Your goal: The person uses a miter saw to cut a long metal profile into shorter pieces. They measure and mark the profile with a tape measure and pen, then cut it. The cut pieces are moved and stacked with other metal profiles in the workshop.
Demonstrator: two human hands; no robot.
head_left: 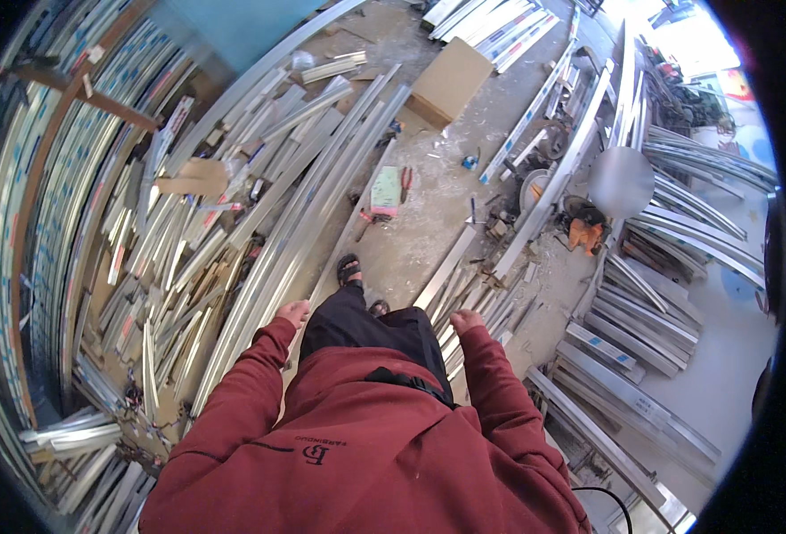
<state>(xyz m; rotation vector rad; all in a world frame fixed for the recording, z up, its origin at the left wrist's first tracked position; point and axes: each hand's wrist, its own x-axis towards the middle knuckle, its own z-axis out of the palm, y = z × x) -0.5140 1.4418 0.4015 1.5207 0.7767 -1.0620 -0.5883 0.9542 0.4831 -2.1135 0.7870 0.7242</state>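
My left hand point(294, 312) hangs beside my left thigh, its fingers loosely curled with nothing seen in them. On the other side, my right hand point(466, 321) is held out next to my right thigh, also curled with no object showing. Long silver metal profiles point(279, 254) lie on the floor past my left hand. Shorter metal strips point(488, 311) lie below and beyond my right hand; I see no contact with them. My sandalled left foot point(349, 270) is forward, the other mostly hidden by my trousers.
Ahead on the floor are a green-and-pink pad point(385, 190), red-handled pliers point(405, 182) and a cardboard box point(451, 82). A long profile point(553, 173) crosses beside a cutting saw point(535, 189) at right. More profiles stand in a rack point(50, 205) at left and pile up point(638, 320) at right.
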